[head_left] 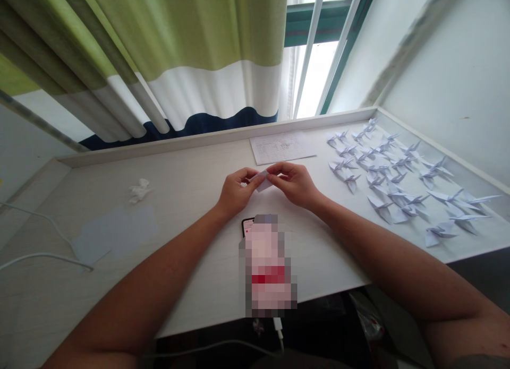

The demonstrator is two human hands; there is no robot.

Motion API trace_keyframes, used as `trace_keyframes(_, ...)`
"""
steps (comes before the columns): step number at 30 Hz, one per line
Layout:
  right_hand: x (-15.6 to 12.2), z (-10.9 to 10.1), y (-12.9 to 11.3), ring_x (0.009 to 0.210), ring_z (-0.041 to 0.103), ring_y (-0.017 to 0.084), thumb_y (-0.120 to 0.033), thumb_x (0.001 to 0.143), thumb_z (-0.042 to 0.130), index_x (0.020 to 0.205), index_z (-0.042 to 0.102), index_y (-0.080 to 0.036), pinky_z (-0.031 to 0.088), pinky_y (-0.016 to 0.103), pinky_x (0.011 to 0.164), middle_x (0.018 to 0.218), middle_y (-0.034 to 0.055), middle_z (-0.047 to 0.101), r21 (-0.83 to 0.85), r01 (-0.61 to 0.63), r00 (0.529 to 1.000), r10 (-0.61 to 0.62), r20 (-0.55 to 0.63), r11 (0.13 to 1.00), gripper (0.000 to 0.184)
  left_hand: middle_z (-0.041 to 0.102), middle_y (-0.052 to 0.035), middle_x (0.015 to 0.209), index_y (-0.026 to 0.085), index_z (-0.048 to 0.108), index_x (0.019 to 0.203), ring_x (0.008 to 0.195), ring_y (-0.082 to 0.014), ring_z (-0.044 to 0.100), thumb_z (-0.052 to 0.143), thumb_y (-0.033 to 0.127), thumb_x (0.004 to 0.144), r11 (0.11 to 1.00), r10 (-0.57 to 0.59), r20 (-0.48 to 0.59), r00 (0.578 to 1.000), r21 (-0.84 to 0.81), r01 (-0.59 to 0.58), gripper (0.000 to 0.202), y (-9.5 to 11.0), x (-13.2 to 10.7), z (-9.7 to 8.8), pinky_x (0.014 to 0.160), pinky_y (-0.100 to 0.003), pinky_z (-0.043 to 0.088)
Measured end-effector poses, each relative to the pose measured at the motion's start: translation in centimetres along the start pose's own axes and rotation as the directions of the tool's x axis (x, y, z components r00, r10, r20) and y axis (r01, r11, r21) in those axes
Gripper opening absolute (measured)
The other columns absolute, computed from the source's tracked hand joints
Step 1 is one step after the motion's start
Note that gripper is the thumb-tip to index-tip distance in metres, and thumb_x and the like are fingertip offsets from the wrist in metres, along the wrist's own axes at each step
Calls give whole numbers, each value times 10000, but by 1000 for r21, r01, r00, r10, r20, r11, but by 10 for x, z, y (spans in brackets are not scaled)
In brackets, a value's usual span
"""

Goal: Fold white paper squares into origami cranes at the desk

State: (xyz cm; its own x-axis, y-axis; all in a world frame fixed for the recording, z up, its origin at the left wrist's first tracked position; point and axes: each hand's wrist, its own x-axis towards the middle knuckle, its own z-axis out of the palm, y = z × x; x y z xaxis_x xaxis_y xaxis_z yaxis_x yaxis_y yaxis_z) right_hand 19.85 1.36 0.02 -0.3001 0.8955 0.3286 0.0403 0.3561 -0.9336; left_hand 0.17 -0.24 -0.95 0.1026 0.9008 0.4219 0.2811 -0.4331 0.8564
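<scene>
Coarse pixels hide most of the phone (269,268), screen included. The left hand (235,192) and right hand (295,181) cover parts of the paper (263,184) (its full shape cannot be told). The writing on the sheet (281,147) is too small to read. The top edge cuts off the curtain (207,34) and window (319,66).

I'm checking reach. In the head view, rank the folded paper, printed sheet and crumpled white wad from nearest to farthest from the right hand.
1. Folded paper: held in the right hand.
2. Printed sheet: just beyond that hand.
3. Crumpled white wad: off to the left.
</scene>
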Motion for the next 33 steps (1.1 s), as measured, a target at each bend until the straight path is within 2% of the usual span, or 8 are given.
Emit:
trace_keyframes(3,0,0,1,926,724,224,-481,874,795,938,785,-234,592,430,869,967,55,794,31,-24,999,23,25,999,255,778,-37,839,209,755,857,759,-178,697,835,527,854,998,-1,-17,1000,-61,0,328,0,0,2,710,-322,565)
trace_keyframes(6,1,0,-3,898,720,225,-554,849,810,906,789,-230,588,420,854,934,57,795,43,-34,999,32,40,999,329,768,-37,846,200,725,878,778,-175,714,844,538,845,989,-20,19,1000,-144,23,360,1,-1,4,719,-317,571)
trace_keyframes(10,2,0,-8,836,699,214,-608,800,843,856,779,-235,589,413,818,884,49,789,106,-53,999,53,2,993,383,755,-32,841,200,678,915,745,-167,727,854,555,836,965,-58,53,997,-253,70,404,3,0,5,659,-294,572)
trace_keyframes(15,4,-1,-9,775,681,186,-541,773,884,864,769,-219,599,410,807,835,41,761,259,-131,986,153,-65,957,354,785,-58,917,203,572,931,724,-192,782,841,591,834,912,-160,159,974,-353,207,482,3,2,3,677,-326,618)
trace_keyframes(20,6,-3,-5,817,702,184,-463,764,884,875,737,-217,610,424,860,869,37,758,290,-185,976,209,-55,939,308,726,7,855,219,480,860,691,-163,760,938,472,752,906,-177,44,983,-384,180,533,-3,5,1,676,-308,605)
trace_keyframes(26,5,-4,-6,878,731,189,-432,755,903,957,697,-234,614,432,910,917,27,769,324,-207,977,214,15,923,350,711,8,840,217,579,952,773,-149,732,877,380,822,948,-100,-66,993,-308,75,363,-7,6,1,772,-318,608)
trace_keyframes(30,6,-4,-5,883,742,186,-471,732,928,1047,724,-246,619,439,950,939,23,788,355,-201,978,208,19,913,437,744,-2,882,225,603,1024,776,-143,734,886,390,804,947,-81,-100,992,-319,45,394,-4,6,1,731,-282,586)
trace_keyframes(33,7,-5,-2,868,749,187,-464,724,937,1005,750,-236,627,443,949,923,26,786,362,-206,976,216,15,909,407,737,-2,820,213,635,957,734,-146,722,871,428,811,952,-91,-107,990,-302,55,351,-3,7,2,648,-254,546)
